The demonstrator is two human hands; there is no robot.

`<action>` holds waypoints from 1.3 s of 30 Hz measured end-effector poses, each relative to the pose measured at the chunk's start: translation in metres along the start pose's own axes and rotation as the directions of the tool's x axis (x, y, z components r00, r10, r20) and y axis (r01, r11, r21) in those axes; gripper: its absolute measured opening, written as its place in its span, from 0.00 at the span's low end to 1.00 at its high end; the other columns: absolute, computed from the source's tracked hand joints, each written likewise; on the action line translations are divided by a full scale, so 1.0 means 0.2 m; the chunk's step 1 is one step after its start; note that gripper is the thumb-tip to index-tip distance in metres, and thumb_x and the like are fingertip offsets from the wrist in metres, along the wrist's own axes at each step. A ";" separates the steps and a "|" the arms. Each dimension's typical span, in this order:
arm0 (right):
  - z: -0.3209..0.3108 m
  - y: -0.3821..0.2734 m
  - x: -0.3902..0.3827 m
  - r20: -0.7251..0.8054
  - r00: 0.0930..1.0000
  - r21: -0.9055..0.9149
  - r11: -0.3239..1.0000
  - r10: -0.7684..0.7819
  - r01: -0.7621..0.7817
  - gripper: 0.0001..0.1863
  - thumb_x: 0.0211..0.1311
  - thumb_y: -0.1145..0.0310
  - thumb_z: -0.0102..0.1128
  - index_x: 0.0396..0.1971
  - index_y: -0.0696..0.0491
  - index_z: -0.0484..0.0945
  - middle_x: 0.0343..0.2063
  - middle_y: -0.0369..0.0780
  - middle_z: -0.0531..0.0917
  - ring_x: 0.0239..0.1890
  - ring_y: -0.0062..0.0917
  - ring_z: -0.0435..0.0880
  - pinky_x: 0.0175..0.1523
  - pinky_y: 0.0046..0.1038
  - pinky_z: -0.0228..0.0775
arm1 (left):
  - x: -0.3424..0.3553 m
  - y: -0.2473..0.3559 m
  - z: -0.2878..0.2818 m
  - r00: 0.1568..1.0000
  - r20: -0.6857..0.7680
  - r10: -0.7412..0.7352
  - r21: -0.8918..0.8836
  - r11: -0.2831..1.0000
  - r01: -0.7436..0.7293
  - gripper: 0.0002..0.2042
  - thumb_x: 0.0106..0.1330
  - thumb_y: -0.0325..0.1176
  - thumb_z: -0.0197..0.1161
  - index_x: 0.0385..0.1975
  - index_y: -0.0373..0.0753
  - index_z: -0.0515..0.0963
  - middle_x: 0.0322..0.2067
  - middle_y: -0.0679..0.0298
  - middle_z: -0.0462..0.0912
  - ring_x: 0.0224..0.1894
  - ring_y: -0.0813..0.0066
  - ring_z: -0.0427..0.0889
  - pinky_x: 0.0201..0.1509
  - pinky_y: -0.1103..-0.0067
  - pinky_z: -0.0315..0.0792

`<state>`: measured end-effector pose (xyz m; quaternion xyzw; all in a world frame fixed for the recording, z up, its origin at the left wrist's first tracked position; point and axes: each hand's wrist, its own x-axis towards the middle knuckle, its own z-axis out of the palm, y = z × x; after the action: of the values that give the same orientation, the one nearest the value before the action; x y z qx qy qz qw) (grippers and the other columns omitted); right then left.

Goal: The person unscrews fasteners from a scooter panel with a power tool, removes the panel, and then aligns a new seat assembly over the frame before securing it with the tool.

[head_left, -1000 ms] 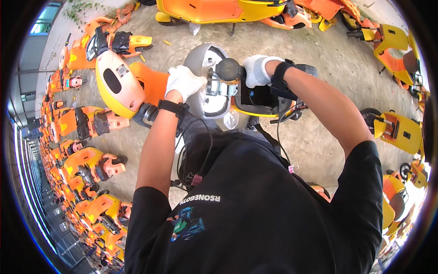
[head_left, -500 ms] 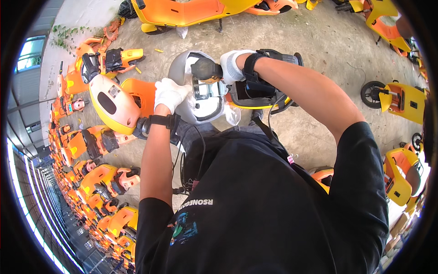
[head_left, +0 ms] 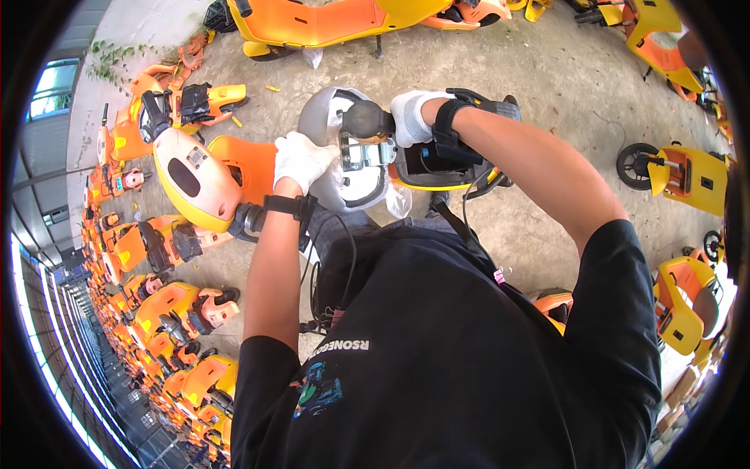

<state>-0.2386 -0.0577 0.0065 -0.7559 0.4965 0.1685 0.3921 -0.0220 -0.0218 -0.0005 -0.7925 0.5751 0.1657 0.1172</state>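
Before me stands an orange and yellow scooter (head_left: 242, 168), its grey seat (head_left: 316, 113) tipped up so that the white underside and a metal hinge bracket (head_left: 361, 156) show. My left hand (head_left: 303, 162), in a white glove, is closed on the seat's left side, its fingers partly hidden. Also gloved, my right hand (head_left: 412, 119) is closed against a dark, rounded tool (head_left: 367, 119) above the bracket. The tool's exact kind cannot be made out. Beside the right wrist lies the open black compartment (head_left: 430, 162) under the seat.
A clear plastic bag (head_left: 398, 203) hangs by the scooter's near side. Another orange scooter (head_left: 328, 23) stands across the far side, with a yellow one (head_left: 687, 178) to the right. Rows of scooters (head_left: 168, 316) fill the left. Cables (head_left: 349, 250) run from my wrist straps.
Both hands have shifted slightly to the right, together with the raised seat and the dark tool. Each hand keeps its hold. The scooter's front has stayed in place.
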 end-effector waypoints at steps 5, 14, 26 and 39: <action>0.02 0.06 0.02 -0.041 0.999 0.009 0.999 -0.030 0.031 0.13 0.40 0.69 0.60 0.26 0.62 0.82 0.20 0.47 0.82 0.25 0.34 0.85 0.29 0.32 0.74 | -0.01 0.02 0.01 1.000 -0.018 -0.012 0.006 1.000 0.012 0.36 0.45 0.54 0.67 0.45 0.24 0.74 0.49 0.35 0.72 0.50 0.48 0.77 0.52 0.69 0.74; -0.03 0.07 -0.04 0.066 0.996 0.030 0.998 0.055 -0.058 0.16 0.44 0.66 0.61 0.32 0.60 0.82 0.27 0.46 0.83 0.29 0.35 0.84 0.34 0.32 0.74 | -0.06 0.08 -0.04 0.995 0.075 -0.061 -0.042 0.997 0.064 0.39 0.43 0.51 0.69 0.50 0.26 0.69 0.52 0.42 0.69 0.53 0.51 0.74 0.55 0.69 0.71; -0.01 0.07 0.05 0.022 0.995 -0.125 0.988 -0.094 0.096 0.15 0.42 0.70 0.60 0.33 0.60 0.82 0.28 0.48 0.83 0.31 0.38 0.84 0.35 0.34 0.74 | -0.06 0.06 -0.01 0.991 0.076 -0.106 -0.038 0.993 0.109 0.40 0.42 0.52 0.68 0.51 0.25 0.68 0.52 0.41 0.69 0.54 0.50 0.73 0.56 0.69 0.70; -0.05 0.05 -0.02 0.062 0.995 -0.006 0.997 0.072 -0.072 0.16 0.43 0.64 0.62 0.31 0.60 0.81 0.23 0.47 0.82 0.28 0.35 0.84 0.33 0.32 0.73 | -0.08 0.05 0.11 0.988 -0.049 -0.149 -0.129 0.981 0.142 0.39 0.42 0.49 0.69 0.51 0.27 0.65 0.50 0.43 0.67 0.53 0.50 0.72 0.56 0.68 0.70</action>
<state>-0.2507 -0.0650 0.0115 -0.7327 0.5108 0.2068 0.3994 -0.0384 -0.0027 -0.0150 -0.8427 0.5072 0.1692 0.0622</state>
